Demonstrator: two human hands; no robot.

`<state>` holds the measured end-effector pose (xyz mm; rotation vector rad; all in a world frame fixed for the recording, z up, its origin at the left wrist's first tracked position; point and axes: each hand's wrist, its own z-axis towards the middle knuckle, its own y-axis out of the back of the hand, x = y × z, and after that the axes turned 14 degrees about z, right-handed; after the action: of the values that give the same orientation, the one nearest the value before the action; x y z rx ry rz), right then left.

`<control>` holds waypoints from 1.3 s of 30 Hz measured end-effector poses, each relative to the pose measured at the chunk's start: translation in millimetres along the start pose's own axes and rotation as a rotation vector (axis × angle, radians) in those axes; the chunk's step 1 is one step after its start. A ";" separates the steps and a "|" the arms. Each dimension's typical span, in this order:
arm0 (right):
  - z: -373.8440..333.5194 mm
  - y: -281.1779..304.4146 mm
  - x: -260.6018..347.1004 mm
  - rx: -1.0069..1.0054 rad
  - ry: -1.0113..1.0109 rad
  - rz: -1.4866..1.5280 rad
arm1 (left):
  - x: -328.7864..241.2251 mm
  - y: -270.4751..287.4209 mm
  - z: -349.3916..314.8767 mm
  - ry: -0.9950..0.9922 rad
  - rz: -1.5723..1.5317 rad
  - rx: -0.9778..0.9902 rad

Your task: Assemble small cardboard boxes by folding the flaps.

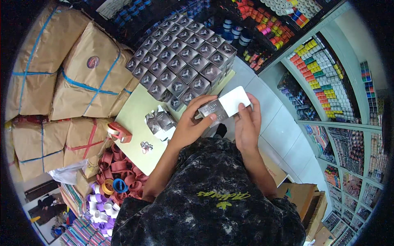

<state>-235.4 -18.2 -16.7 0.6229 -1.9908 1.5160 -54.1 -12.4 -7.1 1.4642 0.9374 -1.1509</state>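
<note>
Between my two hands is a small dark grey box with a white flap standing out at its right end. My left hand wraps the printed body, thumb across its near face. At the flap, my right hand pinches the white card between thumb and fingers. A big stack of matching dark boxes with a winged emblem on top fills the far part of the pale yellow table. Several unfolded or flattened boxes lie beside my left forearm.
A red tape dispenser and a small metallic cluster are on the table's left side. Brown paper parcels are piled at left, above red and purple tape cores. Shelves of coloured spools line the right; cardboard boxes stand lower right.
</note>
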 end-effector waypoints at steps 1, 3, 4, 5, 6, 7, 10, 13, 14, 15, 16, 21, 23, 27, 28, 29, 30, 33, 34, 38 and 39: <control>0.7 2.1 1.9 0.006 0.072 -0.037 | 2.8 -1.4 1.1 -0.001 -0.001 0.001; 3.8 7.7 1.4 0.016 0.124 -0.074 | 7.5 -4.0 2.9 -0.065 0.135 -0.048; 3.8 6.9 2.9 0.009 0.187 -0.122 | 6.0 -4.8 3.3 -0.064 0.135 -0.048; 4.0 6.6 3.8 0.003 0.250 -0.170 | 3.3 -5.2 3.6 -0.049 0.116 -0.048; 5.1 9.8 2.0 0.003 0.248 -0.170 | 1.8 -5.6 3.8 -0.034 0.098 -0.049; 6.4 15.3 -1.0 -0.003 0.295 -0.222 | 2.5 -6.6 4.6 -0.034 0.098 -0.045; 8.8 21.5 -3.4 -0.014 0.340 -0.290 | 9.6 -10.4 6.2 -0.080 0.182 -0.053; 8.3 17.2 -2.7 -0.001 0.336 -0.312 | 13.5 -14.8 5.6 -0.071 0.195 -0.067; 7.7 14.1 -2.1 0.015 0.337 -0.316 | 12.6 -15.5 5.2 -0.056 0.199 -0.069; 7.2 10.6 -2.3 0.013 0.338 -0.316 | 12.2 -16.0 5.2 -0.040 0.204 -0.072; 6.5 6.4 -2.7 0.035 0.346 -0.298 | 12.1 -16.0 5.3 -0.040 0.205 -0.071; 8.6 8.4 -3.7 0.064 0.334 -0.310 | 10.3 -15.6 3.4 -0.048 0.179 -0.073; 8.8 7.6 -3.3 0.052 0.339 -0.315 | 14.1 -14.8 3.3 -0.072 0.213 -0.074; 8.2 10.9 -2.8 0.064 0.315 -0.325 | 13.2 -15.3 1.4 -0.058 0.195 -0.072; 7.7 9.7 -1.6 0.059 0.305 -0.339 | 13.0 -15.2 0.8 -0.058 0.196 -0.073; 7.1 9.0 -0.9 0.055 0.296 -0.352 | 13.0 -15.0 0.2 -0.065 0.215 -0.080; 6.3 9.8 -0.7 0.056 0.296 -0.351 | 12.9 -14.7 -0.3 -0.072 0.234 -0.087; 3.4 13.2 -0.3 0.059 0.257 -0.360 | 9.2 -12.6 -0.1 -0.089 0.257 -0.077; 2.9 13.5 0.0 0.053 0.250 -0.374 | 9.3 -12.7 -0.3 -0.090 0.257 -0.077; 3.8 16.0 -2.3 0.077 0.278 -0.358 | 10.5 -14.2 -1.2 -0.080 0.241 -0.096; 4.1 13.1 -2.3 0.078 0.278 -0.357 | 11.0 -14.6 -1.5 -0.068 0.218 -0.106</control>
<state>-242.9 -18.8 -28.4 0.7133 -1.5261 1.3801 -65.0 -8.3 -21.3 1.3950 0.7593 -0.9709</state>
